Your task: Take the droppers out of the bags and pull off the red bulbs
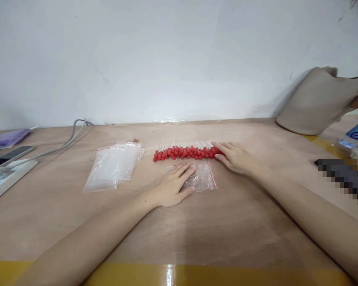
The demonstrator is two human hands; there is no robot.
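A row of thin pale sticks with round red heads (pixel 185 152) lies on the wooden table, red ends toward me. My left hand (pixel 173 186) rests flat with fingers spread, palm down, over a small clear zip bag (pixel 205 178) with a red seal line. The bag's left part is hidden under that hand. At the right end of the row is my right hand (pixel 237 158), fingers stretched out and thumb apart. Its thumb and index finger lie on either side of the last red heads, which they seem to touch. Left of the row lies a stack of clear zip bags (pixel 111 167).
A power strip (pixel 12 178) with a grey cable (pixel 56 149), a phone (pixel 16 155) and a purple packet (pixel 10 138) lie at left. On the right are a large beige container (pixel 310 103), a bottle (pixel 356 131) and a blurred dark object (pixel 343 178). A white wall stands behind.
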